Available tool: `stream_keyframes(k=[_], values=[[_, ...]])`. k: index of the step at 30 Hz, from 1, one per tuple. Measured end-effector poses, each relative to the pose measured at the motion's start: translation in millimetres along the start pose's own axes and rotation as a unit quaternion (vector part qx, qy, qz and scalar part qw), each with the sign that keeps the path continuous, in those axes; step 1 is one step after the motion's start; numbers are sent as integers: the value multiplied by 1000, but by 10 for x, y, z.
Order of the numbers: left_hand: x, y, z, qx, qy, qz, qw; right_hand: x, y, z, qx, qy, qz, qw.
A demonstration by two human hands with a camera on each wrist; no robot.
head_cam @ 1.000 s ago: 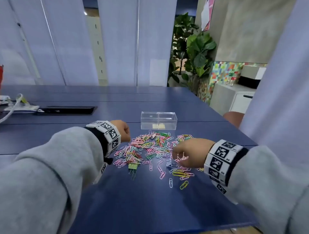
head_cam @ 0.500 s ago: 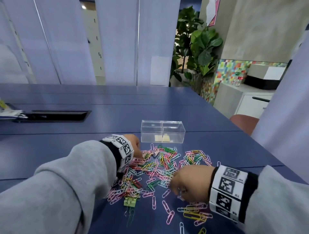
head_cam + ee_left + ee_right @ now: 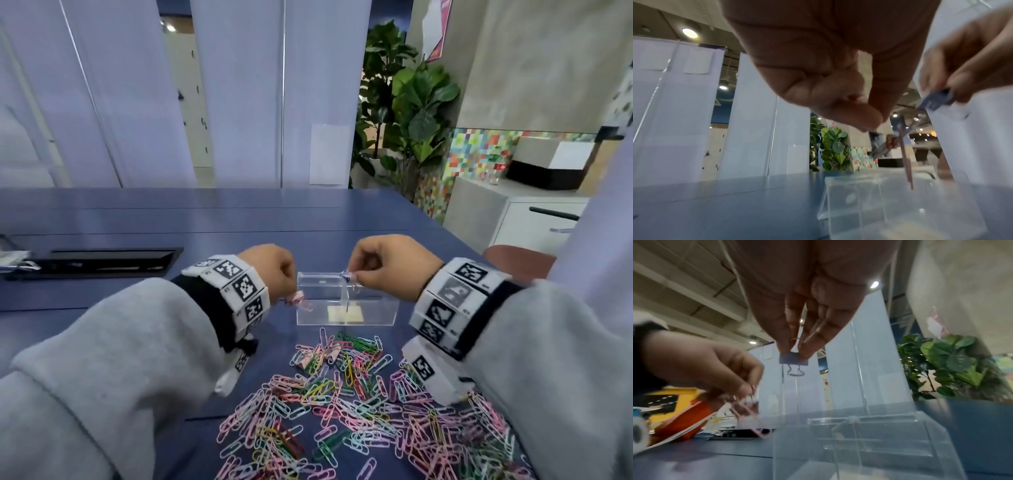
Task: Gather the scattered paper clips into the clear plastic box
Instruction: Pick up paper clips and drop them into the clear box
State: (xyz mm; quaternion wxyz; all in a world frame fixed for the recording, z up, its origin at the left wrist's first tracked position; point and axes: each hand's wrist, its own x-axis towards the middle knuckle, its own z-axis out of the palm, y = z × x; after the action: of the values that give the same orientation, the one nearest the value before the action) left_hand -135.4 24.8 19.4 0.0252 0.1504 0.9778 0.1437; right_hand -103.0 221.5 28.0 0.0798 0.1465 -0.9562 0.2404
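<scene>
Above the clear plastic box (image 3: pixel 346 301) on the blue table (image 3: pixel 171 219), the right hand (image 3: pixel 390 265) pinches a blue binder clip (image 3: pixel 794 361) — the left hand (image 3: pixel 270 269) pinches pink paper clips (image 3: pixel 298 298); scattered paper clips (image 3: pixel 359 411) cover the near edge.

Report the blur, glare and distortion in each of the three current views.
Head view: wide-angle bending at the edges, right hand wristband motion-smeared. Left wrist view: left hand soft, clear plastic box hazy. Right wrist view: binder clip fairly sharp, the other hand smeared, ceiling lamp glaring.
</scene>
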Motion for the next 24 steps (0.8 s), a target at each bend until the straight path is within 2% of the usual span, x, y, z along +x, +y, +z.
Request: stream_keyframes(k=[3, 7, 12, 14, 16, 20, 24], values=[[109, 68, -95, -65, 10, -2, 998, 240, 61, 169, -2, -4, 45, 999], [117, 125, -35, -13, -9, -9, 1000, 346, 131, 372, -29, -40, 59, 997], [3, 18, 68, -58, -80, -22, 995, 330, 161, 459, 6, -57, 68, 996], [-25, -19, 83, -65, -74, -26, 995, 315, 140, 468, 16, -45, 63, 997], [-60, -24, 100, -120, -89, -45, 988, 295, 110, 459, 29, -34, 54, 998], [-167, -44, 95, -269, -160, -86, 946, 242, 61, 423, 97, -23, 59, 993], [-217, -131, 126, -286, -158, -94, 941, 291, 72, 362, 85, 69, 56, 992]])
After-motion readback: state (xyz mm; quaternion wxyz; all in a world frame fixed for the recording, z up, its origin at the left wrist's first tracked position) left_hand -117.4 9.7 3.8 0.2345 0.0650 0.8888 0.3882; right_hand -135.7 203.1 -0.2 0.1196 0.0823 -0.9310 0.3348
